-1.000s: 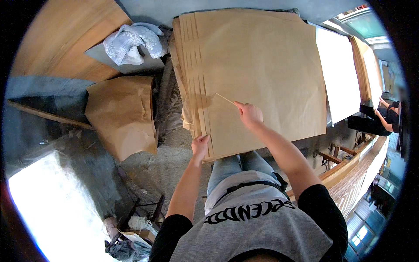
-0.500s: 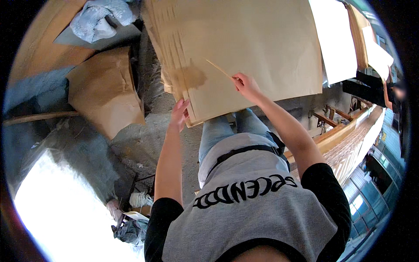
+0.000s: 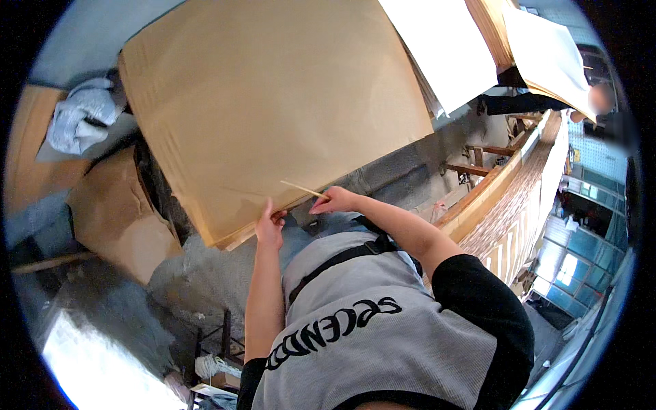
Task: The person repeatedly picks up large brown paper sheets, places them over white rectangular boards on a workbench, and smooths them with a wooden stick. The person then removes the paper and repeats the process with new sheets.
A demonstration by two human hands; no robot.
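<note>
A stack of large brown paper sheets (image 3: pixel 273 96) spreads out before me, its near edge reaching toward my waist. My right hand (image 3: pixel 337 200) pinches a thin wooden stick (image 3: pixel 304 188), which points left over the paper's near edge. Just left of it, my left hand (image 3: pixel 270 229) is at the same edge, thumb raised apart from loosely curled fingers. Nothing can be seen held in it, though contact with the sheets is hard to make out.
White sheets (image 3: pixel 444 55) lie to the right of the brown stack. A long wooden frame (image 3: pixel 506 184) runs along the right, with another person (image 3: pixel 611 123) at the far right. Leftward are a loose brown sheet (image 3: pixel 123 212) and a crumpled pale plastic bundle (image 3: pixel 83 116).
My view has swung to the right. The right hand has drawn the stick back toward my body, and my left hand has moved from the stack's corner along its near edge toward the right hand.
</note>
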